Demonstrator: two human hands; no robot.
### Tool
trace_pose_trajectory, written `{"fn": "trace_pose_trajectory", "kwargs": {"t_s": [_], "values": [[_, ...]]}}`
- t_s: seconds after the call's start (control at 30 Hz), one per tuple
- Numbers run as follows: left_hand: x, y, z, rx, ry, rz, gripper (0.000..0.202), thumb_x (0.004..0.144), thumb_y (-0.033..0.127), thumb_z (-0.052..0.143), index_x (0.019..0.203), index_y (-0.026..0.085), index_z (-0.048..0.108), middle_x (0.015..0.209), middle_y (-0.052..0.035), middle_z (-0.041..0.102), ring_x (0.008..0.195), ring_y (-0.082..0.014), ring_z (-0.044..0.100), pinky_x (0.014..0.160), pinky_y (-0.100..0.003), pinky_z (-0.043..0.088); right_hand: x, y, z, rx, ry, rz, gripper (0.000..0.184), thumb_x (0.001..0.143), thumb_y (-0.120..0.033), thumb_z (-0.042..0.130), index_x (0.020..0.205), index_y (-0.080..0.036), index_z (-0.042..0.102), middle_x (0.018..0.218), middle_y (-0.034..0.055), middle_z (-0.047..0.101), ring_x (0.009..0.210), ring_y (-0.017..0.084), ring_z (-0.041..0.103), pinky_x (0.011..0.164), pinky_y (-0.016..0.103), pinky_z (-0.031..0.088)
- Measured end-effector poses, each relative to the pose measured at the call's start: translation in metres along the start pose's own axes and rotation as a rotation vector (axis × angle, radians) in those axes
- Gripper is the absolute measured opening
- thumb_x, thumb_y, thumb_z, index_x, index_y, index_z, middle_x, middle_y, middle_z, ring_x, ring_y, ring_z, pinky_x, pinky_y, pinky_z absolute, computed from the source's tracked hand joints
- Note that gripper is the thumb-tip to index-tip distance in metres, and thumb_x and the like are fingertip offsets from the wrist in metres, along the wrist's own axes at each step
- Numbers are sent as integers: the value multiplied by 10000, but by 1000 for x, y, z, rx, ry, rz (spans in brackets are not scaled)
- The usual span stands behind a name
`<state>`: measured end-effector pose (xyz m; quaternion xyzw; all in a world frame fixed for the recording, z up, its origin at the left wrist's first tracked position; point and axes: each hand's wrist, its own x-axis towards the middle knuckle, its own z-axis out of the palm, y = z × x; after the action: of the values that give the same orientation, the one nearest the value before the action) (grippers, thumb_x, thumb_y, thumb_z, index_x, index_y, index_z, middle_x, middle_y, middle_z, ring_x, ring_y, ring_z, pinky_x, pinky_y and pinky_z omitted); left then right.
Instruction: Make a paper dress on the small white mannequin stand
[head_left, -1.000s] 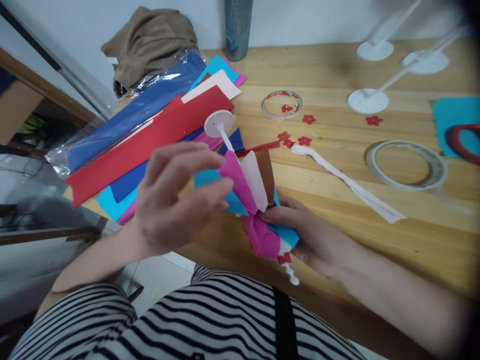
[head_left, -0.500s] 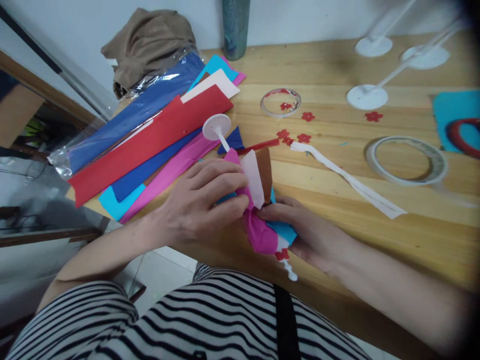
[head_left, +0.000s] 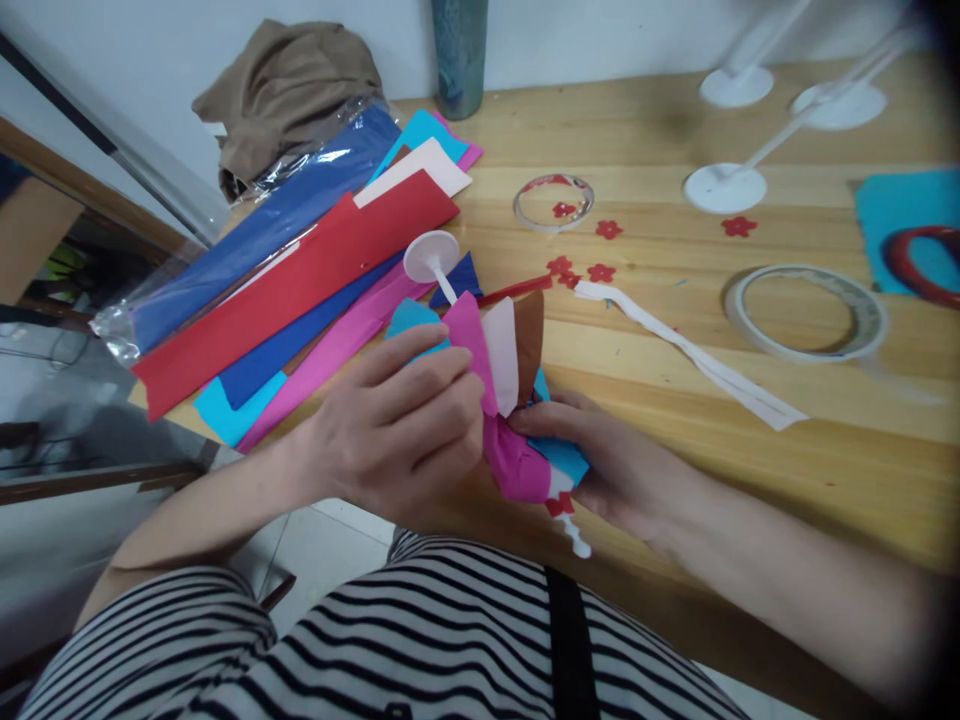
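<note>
- Gripping the paper bundle point(head_left: 501, 360), person's R hand point(head_left: 596, 450) has its thumb on the gathered middle, palm alongside.
- L hand point(head_left: 405, 415): fingers curled by the bundle's blue & magenta side; can't tell if they pinch it.
- Bundle = magenta, pale pink, brown & blue paper round a white stand point(head_left: 444, 282), over near part of table point(head_left: 675, 490). Stand tilted: round base away from person, knobbed tip toward them, red piece point(head_left: 559, 503) near tip.
- Paper strips point(head_left: 315, 285) piled on L, a red one on top, some blue in clear plastic.
- Red flowers point(head_left: 609, 230) beyond bundle, one inside small ring point(head_left: 553, 228).
- White strip point(head_left: 684, 344) & tape roll point(head_left: 870, 310) to R.
- 3 other stands point(head_left: 726, 190) at back R.
</note>
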<state>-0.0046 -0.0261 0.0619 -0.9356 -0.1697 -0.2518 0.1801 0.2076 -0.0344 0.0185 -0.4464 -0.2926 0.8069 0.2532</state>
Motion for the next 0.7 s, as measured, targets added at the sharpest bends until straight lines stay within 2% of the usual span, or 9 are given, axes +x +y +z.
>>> {"fn": "trace_pose_trajectory", "kwargs": {"t_s": [0.1, 0.2, 0.4, 0.5, 0.6, 0.7], "values": [[-5, 7, -1, 22, 8, 31, 170, 925, 120, 579, 842, 186, 712, 953, -53, 737, 981, -211, 703, 1040, -428, 603, 0, -1, 1, 120, 43, 102, 154, 602, -261, 822, 647, -236, 677, 626, -4, 635, 576, 136, 526, 547, 275, 457], [-9, 12, -1, 56, -29, 21, 193, 935, 132, 582, 838, 213, 727, 995, -32, 743, 1039, -201, 695, 1083, -422, 590, 0, -2, 3, 178, 67, 125, 169, 545, -220, 828, 624, -219, 679, 616, -15, 625, 577, 120, 517, 539, 252, 436], [-11, 19, 1, 60, -81, 23, 261, 965, 76, 542, 841, 198, 737, 933, -7, 767, 966, -172, 738, 997, -382, 649, 2, -2, 6, 218, 81, 150, 227, 469, -207, 858, 622, -202, 690, 638, -13, 659, 580, 108, 520, 532, 233, 426], [-15, 21, 5, 46, -79, -23, 268, 965, 60, 538, 853, 205, 733, 947, 3, 770, 957, -176, 750, 981, -377, 654, 1, -1, 5, 202, 67, 129, 215, 495, -210, 855, 637, -221, 694, 666, -6, 672, 610, 124, 534, 553, 244, 444], [-21, 22, 10, -29, -4, -63, 217, 945, 53, 566, 854, 176, 721, 1013, -16, 765, 969, -180, 747, 993, -358, 633, 0, 0, 3, 181, 55, 115, 197, 531, -222, 848, 634, -240, 681, 666, -1, 663, 615, 136, 531, 559, 259, 451], [-22, 21, 11, -47, 0, -25, 185, 941, 65, 566, 871, 153, 713, 1102, -44, 751, 1016, -182, 721, 1030, -354, 601, 1, 1, 3, 168, 49, 110, 204, 552, -242, 847, 649, -248, 668, 674, 3, 667, 605, 145, 536, 564, 280, 464]]}}
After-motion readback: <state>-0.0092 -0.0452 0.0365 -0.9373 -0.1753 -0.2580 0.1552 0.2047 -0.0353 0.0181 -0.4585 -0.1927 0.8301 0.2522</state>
